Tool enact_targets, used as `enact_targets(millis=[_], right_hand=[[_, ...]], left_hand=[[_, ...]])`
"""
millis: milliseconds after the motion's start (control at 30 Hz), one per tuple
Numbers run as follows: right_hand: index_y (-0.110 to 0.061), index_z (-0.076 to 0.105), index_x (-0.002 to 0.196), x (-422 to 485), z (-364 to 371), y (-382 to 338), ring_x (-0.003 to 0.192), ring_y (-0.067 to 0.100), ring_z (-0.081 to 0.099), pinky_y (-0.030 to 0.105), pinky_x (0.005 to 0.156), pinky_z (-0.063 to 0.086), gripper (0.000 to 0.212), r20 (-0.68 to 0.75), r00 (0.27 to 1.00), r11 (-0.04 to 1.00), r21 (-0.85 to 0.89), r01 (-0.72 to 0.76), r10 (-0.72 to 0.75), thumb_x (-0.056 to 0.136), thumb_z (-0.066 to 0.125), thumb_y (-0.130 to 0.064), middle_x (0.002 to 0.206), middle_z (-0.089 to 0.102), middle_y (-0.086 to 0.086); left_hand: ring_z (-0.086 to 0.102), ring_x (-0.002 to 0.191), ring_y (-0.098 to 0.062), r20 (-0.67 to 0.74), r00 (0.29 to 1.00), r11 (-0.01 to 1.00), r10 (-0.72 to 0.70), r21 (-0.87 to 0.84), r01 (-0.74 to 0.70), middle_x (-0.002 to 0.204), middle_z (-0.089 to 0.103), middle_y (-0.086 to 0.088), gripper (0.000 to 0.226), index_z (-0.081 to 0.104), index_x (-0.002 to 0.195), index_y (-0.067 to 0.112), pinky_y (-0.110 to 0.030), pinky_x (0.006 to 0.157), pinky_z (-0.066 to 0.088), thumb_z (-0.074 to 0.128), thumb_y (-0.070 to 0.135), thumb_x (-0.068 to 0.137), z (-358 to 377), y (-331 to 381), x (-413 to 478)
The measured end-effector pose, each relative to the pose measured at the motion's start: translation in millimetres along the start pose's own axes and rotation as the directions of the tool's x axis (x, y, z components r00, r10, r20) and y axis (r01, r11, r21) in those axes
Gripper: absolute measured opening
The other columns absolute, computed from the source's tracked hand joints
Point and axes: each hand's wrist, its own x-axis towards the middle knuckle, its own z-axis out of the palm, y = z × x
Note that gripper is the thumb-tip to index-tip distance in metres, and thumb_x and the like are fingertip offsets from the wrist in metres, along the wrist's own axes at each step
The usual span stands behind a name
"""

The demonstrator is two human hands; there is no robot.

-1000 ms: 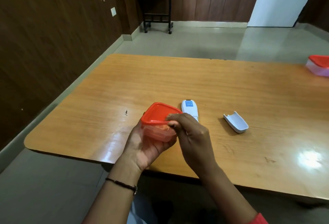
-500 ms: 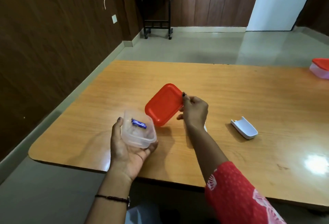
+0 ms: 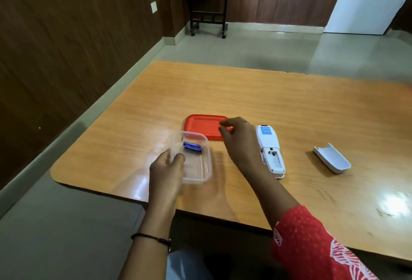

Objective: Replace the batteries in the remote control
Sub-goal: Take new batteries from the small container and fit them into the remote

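Note:
My left hand [image 3: 166,172] grips the near left corner of a clear plastic box [image 3: 196,168], which holds two blue batteries [image 3: 192,147] at its far end. The red lid [image 3: 201,126] lies flat on the table just beyond the box. Over the lid's right edge hovers my right hand [image 3: 236,137], fingers loosely curled and holding nothing. The white remote control [image 3: 269,150] lies face down to the right of that hand, its battery bay uncovered. Its white battery cover [image 3: 332,158] rests further right.
The wooden table [image 3: 289,101] has its near edge close to my body and a rounded left corner. A dark side stand [image 3: 208,1] is against the far wall, across the open floor.
The lid came off the box, was carried to the right and then laid flat on the table. My right hand let go of it. The box moved down onto the table.

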Motion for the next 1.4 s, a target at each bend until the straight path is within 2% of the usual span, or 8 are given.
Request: enact_targets(millis=[167,267,367,500,633,833,1233,1400], right_hand=[[-0.011,0.073,0.095,-9.7,27.1,-34.0,0.103,0.029,0.054,0.034,0.075,0.044,0.018,0.469,0.848,0.813,-0.375,0.444,-0.247,0.084,0.060,-0.018,0.096,0.069,0.014],[-0.008,0.066,0.090,-13.2,43.0,-39.5,0.103,0.032,0.051,0.035,0.075,0.036,0.013,0.538,0.797,0.625,-0.529,0.574,-0.276,0.084,0.055,-0.009,0.095,0.068,0.013],[-0.009,0.068,0.095,-12.8,44.4,-42.5,0.102,0.032,0.053,0.036,0.077,0.037,0.017,0.556,0.783,0.672,-0.470,0.572,-0.278,0.086,0.055,-0.014,0.097,0.069,0.013],[-0.014,0.071,0.106,-12.9,3.0,-35.9,0.073,0.013,0.059,0.026,0.066,0.042,0.023,0.313,0.930,0.977,-0.034,0.212,-0.191,0.085,0.063,-0.019,0.082,0.072,0.003],[-0.013,0.069,0.109,-24.1,-76.3,-0.2,0.057,0.001,0.054,0.016,0.057,0.044,0.025,0.109,0.994,0.935,0.351,-0.056,0.019,0.088,0.060,-0.004,0.070,0.065,0.006],[-0.019,0.071,0.101,-36.4,-118.6,71.7,0.082,0.019,0.068,0.014,0.050,0.046,0.022,-0.061,0.945,0.887,0.367,-0.279,0.322,0.088,0.059,-0.006,0.086,0.073,0.005],[-0.020,0.072,0.096,-26.2,-102.0,85.4,0.074,-0.009,0.062,0.002,0.063,0.041,0.014,-0.041,0.989,0.988,0.059,-0.143,0.145,0.083,0.067,-0.016,0.076,0.069,-0.012],[-0.014,0.069,0.091,-41.6,-107.3,76.8,0.075,0.006,0.064,0.017,0.069,0.048,0.009,-0.019,0.994,0.990,-0.101,0.101,-0.103,0.083,0.067,-0.011,0.081,0.071,-0.005]], left_hand=[[0.056,0.093,-0.041,-0.095,0.984,0.915,0.151,0.391,-0.103,0.097,0.062,-0.017,0.021,0.062,0.090,0.012,-0.048,0.080,0.052,0.051,0.020,0.074,2.9,-9.3,3.0],[0.055,0.096,-0.048,-0.085,0.987,0.903,0.139,0.420,-0.091,0.103,0.056,-0.028,0.021,0.061,0.092,0.001,-0.048,0.079,0.050,0.050,0.015,0.080,1.9,-15.5,9.1],[0.052,0.109,-0.043,-0.081,0.985,0.897,0.150,0.431,-0.101,0.117,0.052,-0.026,0.032,0.059,0.116,0.001,-0.044,0.089,0.046,0.051,0.013,0.087,1.9,-15.8,10.5],[0.037,0.122,-0.033,-0.140,0.931,0.767,0.338,0.613,-0.187,0.137,0.040,-0.012,0.055,0.041,0.139,0.014,-0.041,0.099,0.030,0.056,0.014,0.086,7.4,-3.5,-6.3],[0.048,0.112,-0.026,0.000,0.776,0.679,0.631,0.485,-0.552,0.125,0.052,-0.008,0.045,0.054,0.128,0.013,-0.039,0.096,0.038,0.054,0.005,0.084,36.1,9.0,-26.1],[0.040,0.132,-0.012,0.421,0.745,0.678,0.517,0.330,-0.657,0.144,0.045,0.000,0.059,0.041,0.140,0.017,-0.011,0.102,0.022,0.063,0.016,0.086,103.7,-7.9,-48.6],[0.013,0.146,-0.014,0.564,0.714,0.587,0.415,0.433,-0.684,0.159,0.015,-0.006,0.083,0.019,0.149,0.012,-0.026,0.116,-0.003,0.060,0.045,0.085,146.8,-30.3,-29.9],[0.016,0.146,-0.012,0.554,0.706,0.577,0.442,0.427,-0.696,0.158,0.021,-0.008,0.082,0.024,0.147,0.009,-0.029,0.117,0.000,0.057,0.049,0.084,150.2,-34.8,-27.8]])
